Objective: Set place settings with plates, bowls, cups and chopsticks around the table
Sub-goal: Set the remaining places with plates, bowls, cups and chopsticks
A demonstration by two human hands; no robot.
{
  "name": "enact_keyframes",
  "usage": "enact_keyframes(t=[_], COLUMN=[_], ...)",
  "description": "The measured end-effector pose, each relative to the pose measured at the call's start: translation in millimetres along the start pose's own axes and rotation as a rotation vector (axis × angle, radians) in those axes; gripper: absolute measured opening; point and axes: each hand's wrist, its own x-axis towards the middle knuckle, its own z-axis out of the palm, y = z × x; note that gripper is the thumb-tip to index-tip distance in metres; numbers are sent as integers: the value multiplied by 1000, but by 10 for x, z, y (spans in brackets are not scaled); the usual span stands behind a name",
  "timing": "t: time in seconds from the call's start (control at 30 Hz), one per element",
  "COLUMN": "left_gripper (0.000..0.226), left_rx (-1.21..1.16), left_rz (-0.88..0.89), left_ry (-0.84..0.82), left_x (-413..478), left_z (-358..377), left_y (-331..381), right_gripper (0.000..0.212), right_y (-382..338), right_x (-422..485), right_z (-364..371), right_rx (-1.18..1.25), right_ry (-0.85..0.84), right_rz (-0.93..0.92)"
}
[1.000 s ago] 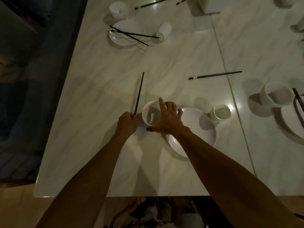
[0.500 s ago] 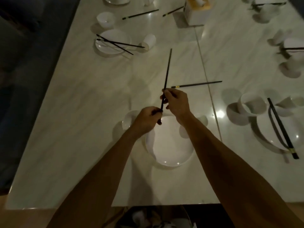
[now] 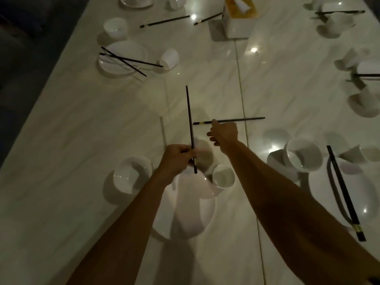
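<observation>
My left hand (image 3: 177, 159) is shut on one black chopstick (image 3: 189, 118), which points away from me above the white plate (image 3: 197, 214). A white bowl (image 3: 131, 173) sits left of that plate and a small white cup (image 3: 223, 176) at its far right. My right hand (image 3: 224, 133) reaches out, fingers apart, with a fingertip at a second black chopstick (image 3: 230, 120) that lies flat across the marble table (image 3: 82, 124).
Another setting lies at the right: bowl (image 3: 303, 154), plate (image 3: 368, 194), chopsticks (image 3: 345, 192), cup (image 3: 370, 153). At far left stand a plate (image 3: 123, 56) with crossed chopsticks, a tipped cup (image 3: 169, 58) and a bowl (image 3: 115, 27). A tissue box (image 3: 239, 19) stands far centre.
My left hand carried the chopstick from left of the bowl to over the plate. My right hand left the bowl, met the held chopstick, then reached on to the lying chopstick.
</observation>
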Motion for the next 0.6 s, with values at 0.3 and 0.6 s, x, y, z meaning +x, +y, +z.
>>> enact_keyframes(t=[0.3,0.6], left_gripper=[6,16], left_rx=[116,57], left_rz=[-58,-54], left_ry=[70,113], left_x=[-22,-301], left_z=[-73,-246], left_y=[-273,-287], right_gripper=[14,23], right_y=[-159,-189], right_x=[743,110], right_z=[37,-6], right_rx=[-63,-357], right_ry=[-71,-197], right_rz=[187,-116])
